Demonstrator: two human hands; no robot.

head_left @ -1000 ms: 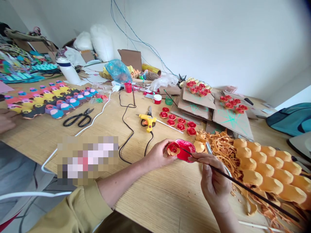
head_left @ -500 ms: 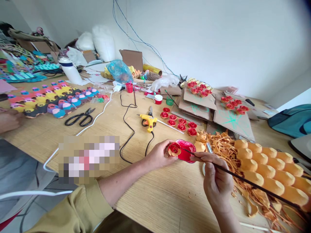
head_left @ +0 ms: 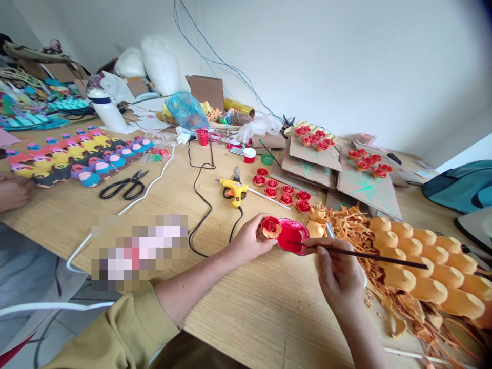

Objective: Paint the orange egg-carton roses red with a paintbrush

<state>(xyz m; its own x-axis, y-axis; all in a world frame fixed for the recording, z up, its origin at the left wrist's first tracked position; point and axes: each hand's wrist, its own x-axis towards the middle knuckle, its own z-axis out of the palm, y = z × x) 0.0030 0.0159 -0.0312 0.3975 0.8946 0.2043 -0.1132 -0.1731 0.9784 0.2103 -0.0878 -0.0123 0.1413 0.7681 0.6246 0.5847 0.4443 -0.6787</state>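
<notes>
Between the fingers of my left hand (head_left: 251,240) is a paper-like rose (head_left: 271,227), red inside with orange outer petals. Just right of it sits a small dish of red paint (head_left: 292,237). My right hand (head_left: 340,274) grips a long dark paintbrush (head_left: 369,256), its tip down in the red paint and its handle pointing right. Beyond my hands, several red roses (head_left: 286,199) stand in rows on the table. An orange cup piece (head_left: 315,228) lies beside the dish, near my right fingers.
A yellow glue gun (head_left: 235,190) and black scissors (head_left: 125,187) lie on the wooden table. Orange egg-tray material (head_left: 418,256) and trimmed scraps (head_left: 346,225) fill the right side. Cardboard sheets (head_left: 369,192) hold more roses. Another person's hand (head_left: 13,192) rests at the left, near painted egg-tray pieces (head_left: 57,159).
The brush tip has moved from beside the rose down into the paint, and its handle has swung up to a flatter angle. My left hand has tilted the rose and shifted slightly left.
</notes>
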